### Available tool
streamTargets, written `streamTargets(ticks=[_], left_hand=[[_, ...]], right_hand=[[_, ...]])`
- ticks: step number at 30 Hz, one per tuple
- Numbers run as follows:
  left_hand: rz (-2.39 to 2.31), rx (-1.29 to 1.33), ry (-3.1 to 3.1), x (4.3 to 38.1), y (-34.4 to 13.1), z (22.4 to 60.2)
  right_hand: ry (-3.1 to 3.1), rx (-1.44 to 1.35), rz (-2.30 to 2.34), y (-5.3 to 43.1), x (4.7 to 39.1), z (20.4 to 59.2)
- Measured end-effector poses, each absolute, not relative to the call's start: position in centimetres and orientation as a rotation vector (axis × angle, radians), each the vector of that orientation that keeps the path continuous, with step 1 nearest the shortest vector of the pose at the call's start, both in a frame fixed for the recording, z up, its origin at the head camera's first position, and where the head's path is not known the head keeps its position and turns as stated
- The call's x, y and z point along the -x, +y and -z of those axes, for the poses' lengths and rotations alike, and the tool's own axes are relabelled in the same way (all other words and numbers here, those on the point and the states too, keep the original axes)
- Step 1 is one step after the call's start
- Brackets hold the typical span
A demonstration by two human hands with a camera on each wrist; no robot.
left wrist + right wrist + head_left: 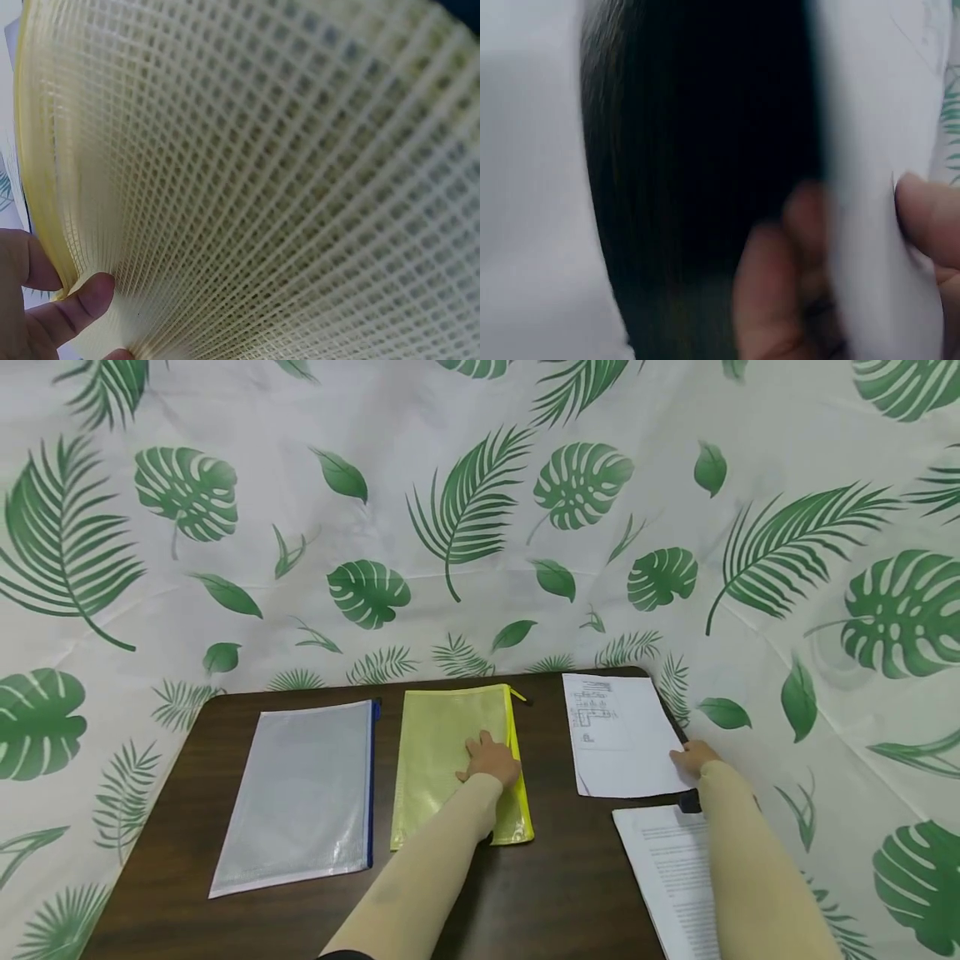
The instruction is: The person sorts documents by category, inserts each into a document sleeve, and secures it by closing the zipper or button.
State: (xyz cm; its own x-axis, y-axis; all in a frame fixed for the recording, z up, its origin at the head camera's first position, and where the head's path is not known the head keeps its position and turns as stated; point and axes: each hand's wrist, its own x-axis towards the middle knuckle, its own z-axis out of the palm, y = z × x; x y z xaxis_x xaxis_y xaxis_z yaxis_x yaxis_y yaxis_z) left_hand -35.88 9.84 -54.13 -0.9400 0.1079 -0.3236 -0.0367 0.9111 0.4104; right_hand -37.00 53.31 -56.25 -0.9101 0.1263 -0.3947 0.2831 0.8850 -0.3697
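A yellow mesh zip pouch [442, 752] lies flat on the dark table. My left hand [491, 758] rests on its right half, fingers spread, near the yellow zip edge. Close up in the left wrist view, the left fingertips [96, 294] touch the mesh [270, 165]. Farther right, my right hand [693, 757] pinches the right edge of the printed paper [622, 756]. In the right wrist view, the paper [874, 247] runs between the thumb and the blurred fingers [769, 292]. Whether it is one sheet or several I cannot tell.
A clear mesh pouch [300, 797] with a blue zip edge lies on the left of the table [176, 827]. Below the right hand is a stack of printed pages [667, 868], partly under the right forearm. A leaf-patterned cloth [480, 610] hangs behind and beside the table.
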Motion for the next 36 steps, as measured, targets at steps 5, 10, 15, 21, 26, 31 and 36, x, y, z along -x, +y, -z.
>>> streamTargets(ticks=[5,10,15,21,26,31,36], left_hand=[[-0.534,-0.113,2.794,35.8,9.4,54.2],[-0.495,-0.139,2.829,35.7,8.7,54.4],[-0.540,-0.135,2.822,35.7,8.2,54.1],[-0.521,-0.180,2.796,36.3,8.6,54.2],[-0.652,-0.108,2.745,37.0,8.7,55.0],[-0.777,-0.029,2.688,37.0,8.6,54.9],[-0.778,-0.099,2.704,36.4,8.1,53.7]], right_hand=[[2.609,-0.397,0.838,50.3,34.6,53.3],[2.608,-0.414,1.015,47.8,33.3,51.8],[2.600,-0.475,1.223,46.1,32.5,51.5],[2.625,-0.444,1.358,44.6,31.6,51.8],[2.633,-0.405,1.511,41.4,31.0,52.8],[2.681,-0.380,1.545,37.9,30.6,53.3],[2.828,-0.346,1.435,36.1,30.2,53.5]])
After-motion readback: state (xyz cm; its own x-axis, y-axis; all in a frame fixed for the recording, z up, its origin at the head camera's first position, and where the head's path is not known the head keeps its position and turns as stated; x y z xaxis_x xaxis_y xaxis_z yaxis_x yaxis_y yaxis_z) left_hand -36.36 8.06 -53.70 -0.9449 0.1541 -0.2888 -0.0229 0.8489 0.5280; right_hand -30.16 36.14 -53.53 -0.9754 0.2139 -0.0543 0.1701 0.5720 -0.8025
